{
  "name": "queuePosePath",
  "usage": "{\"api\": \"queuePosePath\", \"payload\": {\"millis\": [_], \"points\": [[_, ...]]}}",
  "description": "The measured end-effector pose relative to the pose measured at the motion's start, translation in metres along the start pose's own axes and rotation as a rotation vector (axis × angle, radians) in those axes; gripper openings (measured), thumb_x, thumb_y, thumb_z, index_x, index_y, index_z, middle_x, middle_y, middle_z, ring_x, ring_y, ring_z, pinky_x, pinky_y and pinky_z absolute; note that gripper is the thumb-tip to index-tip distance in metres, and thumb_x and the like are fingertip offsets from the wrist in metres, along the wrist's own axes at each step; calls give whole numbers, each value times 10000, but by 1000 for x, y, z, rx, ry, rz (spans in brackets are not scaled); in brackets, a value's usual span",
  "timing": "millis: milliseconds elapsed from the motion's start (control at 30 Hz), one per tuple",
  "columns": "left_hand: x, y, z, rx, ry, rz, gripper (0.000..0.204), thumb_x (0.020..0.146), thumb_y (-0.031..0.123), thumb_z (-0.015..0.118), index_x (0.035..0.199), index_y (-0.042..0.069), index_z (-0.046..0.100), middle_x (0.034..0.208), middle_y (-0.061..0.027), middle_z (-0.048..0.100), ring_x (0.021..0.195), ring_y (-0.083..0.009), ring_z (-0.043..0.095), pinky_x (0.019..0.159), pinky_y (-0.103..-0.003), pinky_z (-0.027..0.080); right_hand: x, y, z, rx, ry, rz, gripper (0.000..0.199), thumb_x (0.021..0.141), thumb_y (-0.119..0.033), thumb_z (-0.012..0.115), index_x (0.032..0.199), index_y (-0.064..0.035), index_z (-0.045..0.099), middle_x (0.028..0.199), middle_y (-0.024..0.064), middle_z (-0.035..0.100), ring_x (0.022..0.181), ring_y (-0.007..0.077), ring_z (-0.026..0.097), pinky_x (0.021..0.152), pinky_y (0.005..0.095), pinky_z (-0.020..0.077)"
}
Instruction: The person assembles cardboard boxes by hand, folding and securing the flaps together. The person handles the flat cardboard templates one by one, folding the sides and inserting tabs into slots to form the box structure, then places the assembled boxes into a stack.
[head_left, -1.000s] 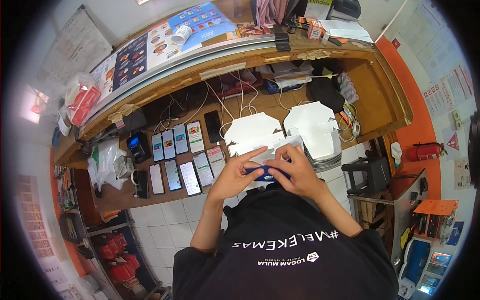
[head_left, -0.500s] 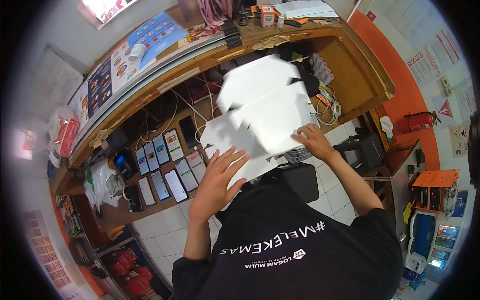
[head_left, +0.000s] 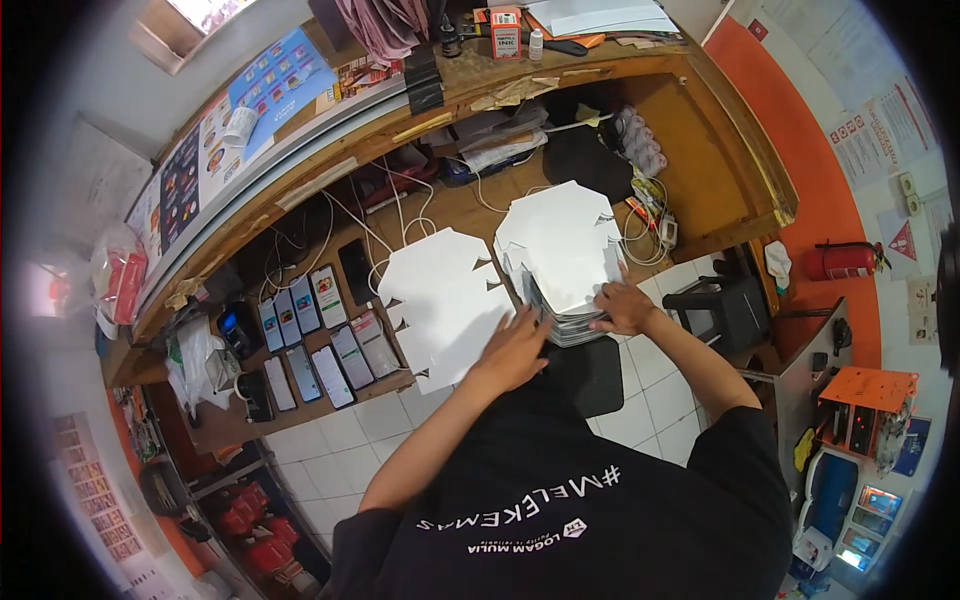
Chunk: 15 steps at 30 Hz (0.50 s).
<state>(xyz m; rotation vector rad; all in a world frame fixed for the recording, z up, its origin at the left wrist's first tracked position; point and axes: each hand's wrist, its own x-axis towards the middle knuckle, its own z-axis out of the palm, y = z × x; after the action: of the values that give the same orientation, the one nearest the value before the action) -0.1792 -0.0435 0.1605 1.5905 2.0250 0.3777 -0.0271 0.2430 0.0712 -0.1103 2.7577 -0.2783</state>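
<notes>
A thick stack of white die-cut card sheets (head_left: 560,240) with notched edges lies in front of me on the low shelf. My left hand (head_left: 515,350) is at the stack's near left side, fingers stretched against its edge, where several layers look fanned. At the near right edge, my right hand (head_left: 626,308) has its fingertips on top and its thumb lower at the side, gripping the edge. To the left of the stack, another white card sheet (head_left: 440,305) of the same cut shape lies flat; whether others lie under it I cannot tell.
Several phones (head_left: 328,375) stand in rows at the left, near a dark card terminal (head_left: 235,330). White cables (head_left: 410,215) trail behind the sheets. The wooden counter's edge (head_left: 400,135) overhangs the far side. A black stool (head_left: 715,310) stands at the right.
The blurred white sheets over the shelf have come down into a separate stack and a flat sheet beside it. My left hand has moved right to the stack; my right hand has come lower.
</notes>
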Motion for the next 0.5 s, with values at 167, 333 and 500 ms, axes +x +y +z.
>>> {"api": "queuePosePath", "payload": {"millis": [167, 333, 500], "points": [[93, -6, 59, 353, 10, 115, 840, 762, 495, 824, 1368, -10, 534, 1315, -205, 580, 1320, -344, 517, 1251, -514, 199, 0, 3, -18, -180, -161, -127, 836, 814, -719, 645, 1294, -38, 579, 1185, 211, 614, 1238, 379, 552, 1252, 578, 105], [114, -8, 90, 437, -204, 88, 676, 684, 549, 855, 1092, 32, 700, 950, -91, 691, 1016, -256, 673, 1261, -492, 191, -7, 21, 33, -196, 34, -109, 654, 805, -338, 759, 1353, -60, 537, 1250, 227, 593, 1287, 403, 518, 1207, 537, 263], [122, -17, 116, 357, -188, 20, 449, 740, 353, 837, 1037, 37, 720, 1013, -126, 716, 1046, -262, 686, 1245, -482, 243, -6, 12, 6, 36, 37, -104, 603, 729, -150, 797, 1296, -125, 594, 1129, 157, 605, 1174, 348, 562, 1111, 496, 368]]}}
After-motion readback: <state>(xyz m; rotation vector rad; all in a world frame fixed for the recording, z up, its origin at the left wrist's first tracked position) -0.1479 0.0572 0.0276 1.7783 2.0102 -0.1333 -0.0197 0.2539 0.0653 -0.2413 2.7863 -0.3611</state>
